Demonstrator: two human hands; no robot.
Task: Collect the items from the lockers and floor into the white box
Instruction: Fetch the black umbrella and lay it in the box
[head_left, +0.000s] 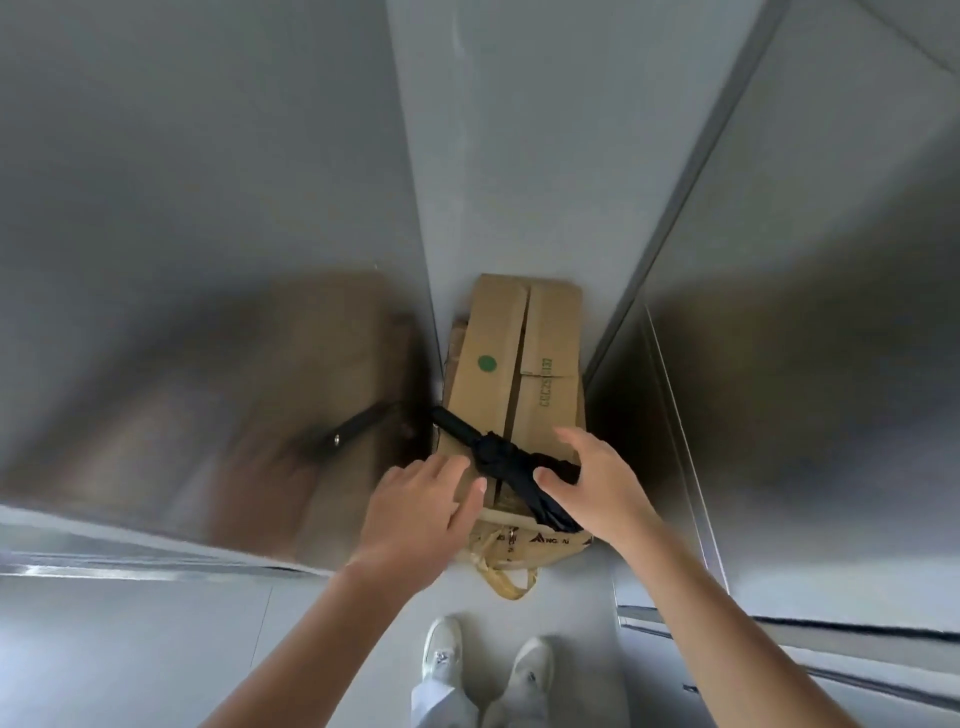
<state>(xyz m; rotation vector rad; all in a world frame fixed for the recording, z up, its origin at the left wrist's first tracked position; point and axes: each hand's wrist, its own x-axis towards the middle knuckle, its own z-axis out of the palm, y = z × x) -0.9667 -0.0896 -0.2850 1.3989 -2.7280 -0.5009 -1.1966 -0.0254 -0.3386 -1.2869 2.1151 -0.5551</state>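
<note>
1. Head view: a folded black umbrella (498, 457) lies slantwise, 10 to 4 o'clock, across a cardboard box (519, 353) standing on the floor (576, 592) between grey locker walls (208, 208).
2. The left hand (421, 499) reaches in at the umbrella's 8 o'clock and the right hand (587, 478) at its 3 o'clock. Each grip is apart, with the right thumb against the fabric.

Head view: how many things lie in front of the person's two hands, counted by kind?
Cardboard box: 1
Black umbrella: 1
Yellow bag: 1
Total: 3
</note>
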